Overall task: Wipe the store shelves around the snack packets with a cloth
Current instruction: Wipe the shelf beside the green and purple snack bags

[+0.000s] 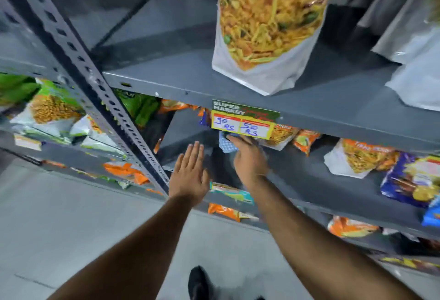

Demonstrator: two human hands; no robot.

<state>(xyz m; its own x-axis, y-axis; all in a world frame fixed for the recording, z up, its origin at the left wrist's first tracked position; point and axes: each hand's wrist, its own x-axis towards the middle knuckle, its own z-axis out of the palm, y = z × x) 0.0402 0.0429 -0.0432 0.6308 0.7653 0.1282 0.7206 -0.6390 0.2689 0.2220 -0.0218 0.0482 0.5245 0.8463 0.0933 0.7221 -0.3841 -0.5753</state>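
While the green-and-yellow price tag with handwritten numbers [245,119] hangs off the front lip of the upper grey metal shelf [181,80], pretty much everything that matters sits just under it. The right hand [250,159] reaches in below that tag, and its grip is closed around a bunched-up blue-and-white checked cloth [227,144], so the cloth pokes out just past the fingertips, a bit to the tag's lower left. I can't see exactly how the fingers wrap it, since the tag and the hand itself cover most of the wad.

The left hand [190,175] is down-left of the tag, flat and wide open, fingers together, holding nothing. It hovers by the front edge of the lower grey shelf [333,180], not obviously touching anything.

Right under the tag, the bare patch of shelf runs back and to the left from the cloth, and the orange-and-white snack packets [307,141] lie off to the tag's lower right. So my guess is the wipe goes along the shelf's length, away from the packets first, with the right hand doing the work because it's the one already on the cloth. The free left hand looks best placed for nudging packets aside if needed.

Big orange namkeen pouch [266,30] stands on the upper shelf, above the tag, well clear.
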